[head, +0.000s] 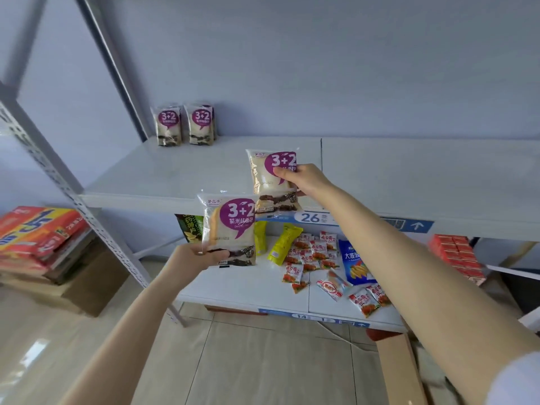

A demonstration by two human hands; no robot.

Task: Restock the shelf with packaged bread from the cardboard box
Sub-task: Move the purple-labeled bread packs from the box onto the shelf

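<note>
Low behind my right hand (306,179) sits the cardboard box (399,372), my left hand (190,258) grips one bread pack (230,229), my right pinches another pack (271,179) at the shelf (175,171) front, and only two shelved packs (169,125) stand far beyond my fingers, so restocking seems barely begun.

Both arms reach out, the left hand (194,255) low and the right hand (304,179) higher, fingers curled tight.
</note>
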